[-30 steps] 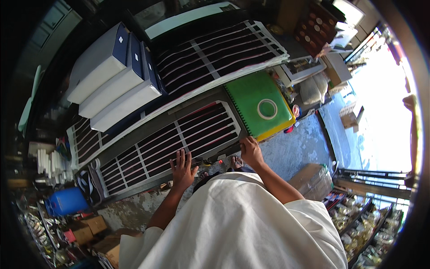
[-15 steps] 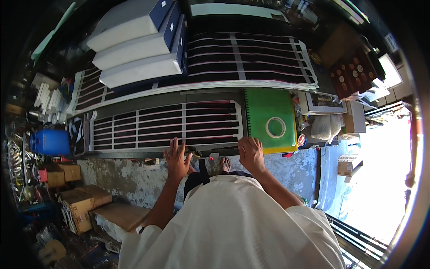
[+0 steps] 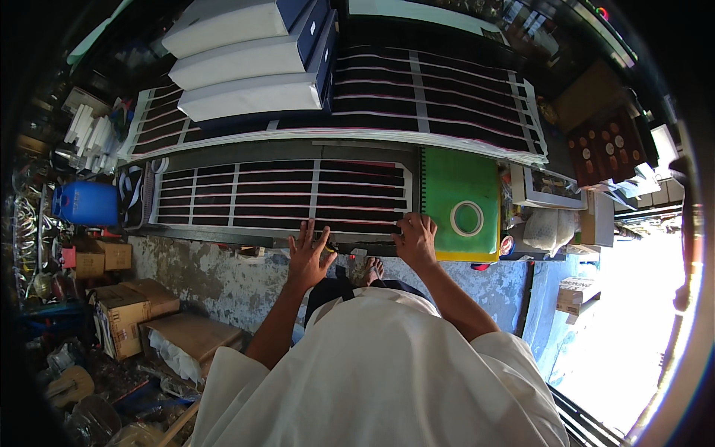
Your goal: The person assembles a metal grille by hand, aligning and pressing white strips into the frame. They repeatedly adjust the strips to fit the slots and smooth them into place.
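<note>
A long white sheet [image 3: 409, 195] with rows of black strips lies at the front of the dark worktable [image 3: 365, 248]. Over its near edge my left hand [image 3: 307, 257] rests with fingers spread, holding nothing. My right hand [image 3: 418, 242] is at the sheet's near right corner, its fingers bent and drawn together at the end of the nearest black strip [image 3: 357, 226]; the fingertips partly hide that end. Just right of this hand lies a green spiral notebook [image 3: 454, 179] with a roll of white tape [image 3: 467, 218] on it.
Behind, a stack of similar striped sheets [image 3: 477, 104] bears several white-and-blue box files [image 3: 246, 97]. A blue container [image 3: 86, 203] stands at the left, cardboard boxes [image 3: 123, 316] on the floor below. A white plastic bag [image 3: 550, 229] and a dark red coin-patterned panel [image 3: 605, 149] are at the right.
My right hand has come up slightly from the table edge onto the sheet's corner, with the dark strip now lying along the near row. The left hand stays spread. The view has shifted a little.
</note>
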Motion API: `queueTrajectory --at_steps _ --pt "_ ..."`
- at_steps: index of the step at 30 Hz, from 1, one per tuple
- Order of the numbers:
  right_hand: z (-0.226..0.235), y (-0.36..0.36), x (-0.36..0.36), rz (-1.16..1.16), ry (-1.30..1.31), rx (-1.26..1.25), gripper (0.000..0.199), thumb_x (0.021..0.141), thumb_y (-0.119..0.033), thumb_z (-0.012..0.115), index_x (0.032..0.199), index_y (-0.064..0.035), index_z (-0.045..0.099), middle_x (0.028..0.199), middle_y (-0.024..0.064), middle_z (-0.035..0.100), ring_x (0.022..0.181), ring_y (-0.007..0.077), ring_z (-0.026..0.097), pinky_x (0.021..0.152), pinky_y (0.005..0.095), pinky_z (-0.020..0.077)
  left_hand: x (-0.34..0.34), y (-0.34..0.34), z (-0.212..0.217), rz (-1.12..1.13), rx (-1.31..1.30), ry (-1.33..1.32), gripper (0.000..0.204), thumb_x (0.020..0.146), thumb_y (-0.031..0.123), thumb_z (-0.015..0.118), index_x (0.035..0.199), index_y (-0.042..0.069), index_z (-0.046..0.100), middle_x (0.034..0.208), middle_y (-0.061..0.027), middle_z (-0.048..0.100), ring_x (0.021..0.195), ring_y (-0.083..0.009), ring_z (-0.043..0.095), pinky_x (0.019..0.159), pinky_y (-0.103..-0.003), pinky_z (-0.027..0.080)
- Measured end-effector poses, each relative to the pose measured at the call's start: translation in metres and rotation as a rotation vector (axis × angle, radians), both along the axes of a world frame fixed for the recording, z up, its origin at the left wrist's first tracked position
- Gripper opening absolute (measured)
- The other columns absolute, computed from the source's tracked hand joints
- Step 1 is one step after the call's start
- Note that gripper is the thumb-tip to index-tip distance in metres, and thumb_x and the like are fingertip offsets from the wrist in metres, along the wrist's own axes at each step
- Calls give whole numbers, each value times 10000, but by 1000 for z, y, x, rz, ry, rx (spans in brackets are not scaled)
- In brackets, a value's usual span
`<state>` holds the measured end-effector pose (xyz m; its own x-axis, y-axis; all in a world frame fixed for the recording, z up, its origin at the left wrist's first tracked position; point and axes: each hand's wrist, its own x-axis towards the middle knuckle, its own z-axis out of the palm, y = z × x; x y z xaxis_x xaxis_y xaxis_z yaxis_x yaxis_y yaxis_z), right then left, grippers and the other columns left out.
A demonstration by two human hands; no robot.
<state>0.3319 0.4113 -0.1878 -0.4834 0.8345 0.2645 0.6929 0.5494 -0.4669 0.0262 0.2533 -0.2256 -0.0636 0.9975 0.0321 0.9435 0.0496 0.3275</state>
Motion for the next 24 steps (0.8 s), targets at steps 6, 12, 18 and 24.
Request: queueTrajectory --at_steps 6,12,18,24 --pt "-4 1 -1 -21 20 14 355 793 -169 924 1093 -72 761 1240 89 621 1242 358 565 1093 565 410 1 2 13 -16 -86 20 809 1066 610 675 1769 309 409 1868 -226 175 1715 -499 178 1245 -847 226" --pt "-2 -1 -7 -65 -32 -10 335 807 -212 920 1062 -64 761 1224 88 614 1221 354 562 1088 560 411 3 4 19 -9 -148 36 820 1060 626 678 1774 343 390 1872 -225 155 1717 -509 154 1223 -880 208" --pt "-1 1 -10 -82 -56 -5 295 835 -211 901 1052 -62 768 1229 88 619 1224 352 562 1086 553 415 6 7 20 2 -160 38 832 1052 611 700 1777 362 376 1878 -213 135 1720 -504 145 1219 -891 194" --pt "8 4 -18 -88 3 -6 289 889 -182 853 1135 -61 764 1282 100 632 1254 356 566 1109 559 413 6 5 24 1 -120 56 864 999 541 792 1755 348 421 1857 -203 213 1710 -474 211 1232 -870 211"
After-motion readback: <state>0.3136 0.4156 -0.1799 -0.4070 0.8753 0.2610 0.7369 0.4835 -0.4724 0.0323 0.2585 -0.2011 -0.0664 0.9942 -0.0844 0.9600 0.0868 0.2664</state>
